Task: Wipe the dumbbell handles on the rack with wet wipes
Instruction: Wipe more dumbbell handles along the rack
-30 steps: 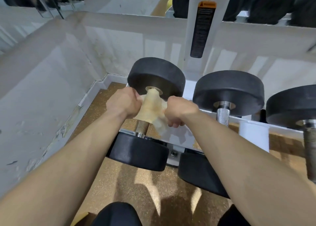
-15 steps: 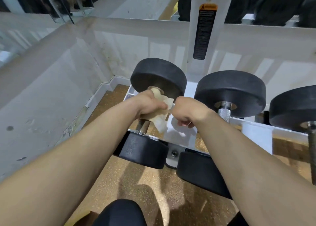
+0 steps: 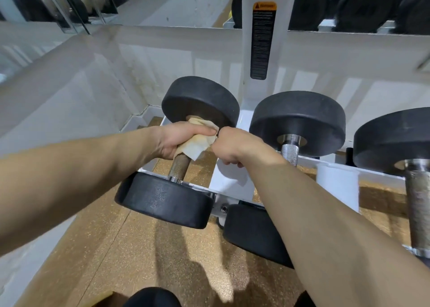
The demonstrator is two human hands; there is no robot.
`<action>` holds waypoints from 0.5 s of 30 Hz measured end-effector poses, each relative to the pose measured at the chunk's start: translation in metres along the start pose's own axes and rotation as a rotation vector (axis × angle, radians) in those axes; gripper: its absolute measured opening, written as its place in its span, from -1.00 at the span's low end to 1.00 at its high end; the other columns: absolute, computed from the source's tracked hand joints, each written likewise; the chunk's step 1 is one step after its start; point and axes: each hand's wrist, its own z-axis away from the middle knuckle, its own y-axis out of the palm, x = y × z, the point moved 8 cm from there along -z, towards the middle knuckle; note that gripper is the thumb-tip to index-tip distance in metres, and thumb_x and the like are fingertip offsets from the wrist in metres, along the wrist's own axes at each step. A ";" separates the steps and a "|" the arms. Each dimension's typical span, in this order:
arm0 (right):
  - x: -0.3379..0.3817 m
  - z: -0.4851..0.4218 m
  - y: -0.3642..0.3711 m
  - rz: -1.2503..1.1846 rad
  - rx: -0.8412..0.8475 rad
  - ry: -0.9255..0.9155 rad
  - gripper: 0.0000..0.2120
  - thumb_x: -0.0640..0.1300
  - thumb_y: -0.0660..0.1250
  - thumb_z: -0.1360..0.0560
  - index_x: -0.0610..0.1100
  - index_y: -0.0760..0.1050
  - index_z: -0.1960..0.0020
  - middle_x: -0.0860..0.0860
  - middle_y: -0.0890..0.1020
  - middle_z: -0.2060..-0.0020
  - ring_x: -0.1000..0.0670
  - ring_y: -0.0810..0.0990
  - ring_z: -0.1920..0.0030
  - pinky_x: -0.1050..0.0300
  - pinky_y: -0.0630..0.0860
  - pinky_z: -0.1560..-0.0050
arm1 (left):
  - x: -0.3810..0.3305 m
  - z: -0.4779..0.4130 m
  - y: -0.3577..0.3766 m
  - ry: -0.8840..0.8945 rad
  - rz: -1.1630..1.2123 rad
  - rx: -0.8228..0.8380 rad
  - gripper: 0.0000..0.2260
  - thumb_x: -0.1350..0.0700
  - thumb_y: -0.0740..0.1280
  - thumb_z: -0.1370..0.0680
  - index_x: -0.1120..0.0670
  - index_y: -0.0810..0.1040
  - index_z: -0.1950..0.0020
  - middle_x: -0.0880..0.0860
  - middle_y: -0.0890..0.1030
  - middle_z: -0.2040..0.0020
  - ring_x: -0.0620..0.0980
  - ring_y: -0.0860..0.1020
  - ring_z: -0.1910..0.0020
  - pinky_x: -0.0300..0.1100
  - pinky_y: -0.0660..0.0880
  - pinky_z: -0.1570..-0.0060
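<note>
Cork-pattern floor (image 3: 139,248), white wall to the left, mirror (image 3: 58,2) at far left. White rack (image 3: 230,181) ahead, with a black-and-orange warning label (image 3: 261,39) on its upright.

Change vs. 1.0 s ago: then the left hand sat left of the handle, with the wipe stretched between both hands over the bar. Now the left hand (image 3: 176,139) has closed over the bar itself. The right hand's position is about unchanged.

Count:
- Lower tier: three dumbbells in view. The leftmost dumbbell (image 3: 165,199) is the one being worked. The second dumbbell (image 3: 297,116) and third dumbbell (image 3: 395,134) lie to its right.
- Upper tier: several black heads (image 3: 363,4), cropped, so not counted.
- One wet wipe (image 3: 193,147), stained tan.
- Two hands, bare forearms.

Orientation: the leftmost dumbbell lies across the rack's rails. Its long axis runs near to far, with the near end a little left of the far end. The other two lie roughly parallel to it.

Position: the wipe is wrapped on the far part of the handle (image 3: 179,167), just beside the far head. Bare, brownish knurled bar shows between the wipe and the near head.

Grip, left: fingers and thumb curled round wipe and bar together.
Grip, right: the right hand (image 3: 232,148) is fisted just right of the bar and pinches the wipe's right end.
</note>
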 end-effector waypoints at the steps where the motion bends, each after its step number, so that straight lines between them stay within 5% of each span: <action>1: 0.001 0.001 0.000 0.011 0.003 -0.001 -0.88 -0.28 0.22 -0.49 -0.11 0.45 0.02 -0.05 0.54 0.21 -0.07 0.52 0.23 -0.07 0.59 -0.09 | 0.001 0.002 0.002 -0.008 0.010 0.018 -0.62 0.12 0.43 -0.55 0.26 0.55 -0.32 0.26 0.65 -0.09 0.16 0.62 0.00 0.04 0.60 -0.07; 7: -0.001 0.004 -0.006 0.053 -0.016 0.017 -0.88 -0.25 0.19 -0.49 -0.13 0.43 0.21 -0.07 0.55 0.23 -0.08 0.52 0.27 0.02 0.49 0.09 | 0.027 0.022 -0.008 -0.135 -0.354 -0.091 -0.82 0.22 0.43 -0.55 0.24 0.57 -0.12 0.21 0.69 0.13 0.16 0.66 0.16 0.07 0.60 0.00; 9: 0.000 0.008 -0.006 0.035 0.000 0.021 -0.88 -0.27 0.18 -0.47 -0.14 0.43 0.21 -0.08 0.55 0.21 -0.10 0.52 0.25 0.01 0.49 0.08 | 0.037 0.032 -0.011 -0.196 -0.456 -0.112 -0.78 0.22 0.46 -0.54 0.25 0.57 -0.15 0.22 0.68 0.03 0.18 0.65 0.04 0.10 0.58 -0.14; 13: 0.004 0.012 -0.006 0.051 0.024 0.034 -0.90 -0.25 0.18 -0.48 -0.13 0.42 0.19 -0.05 0.54 0.24 -0.06 0.51 0.27 0.06 0.47 0.09 | 0.030 0.026 -0.007 -0.146 -0.388 -0.182 -0.90 0.21 0.45 -0.55 0.19 0.60 -0.02 0.24 0.69 -0.03 0.20 0.66 -0.04 0.15 0.54 -0.26; 15: 0.008 0.009 -0.004 0.066 0.022 0.025 -0.89 -0.18 0.21 -0.52 -0.11 0.40 0.18 -0.03 0.51 0.25 -0.08 0.53 0.22 0.04 0.48 0.08 | 0.021 0.016 -0.007 -0.089 -0.316 -0.223 -0.88 0.18 0.50 -0.50 0.16 0.60 0.05 0.17 0.71 0.14 0.13 0.68 0.17 0.05 0.63 -0.04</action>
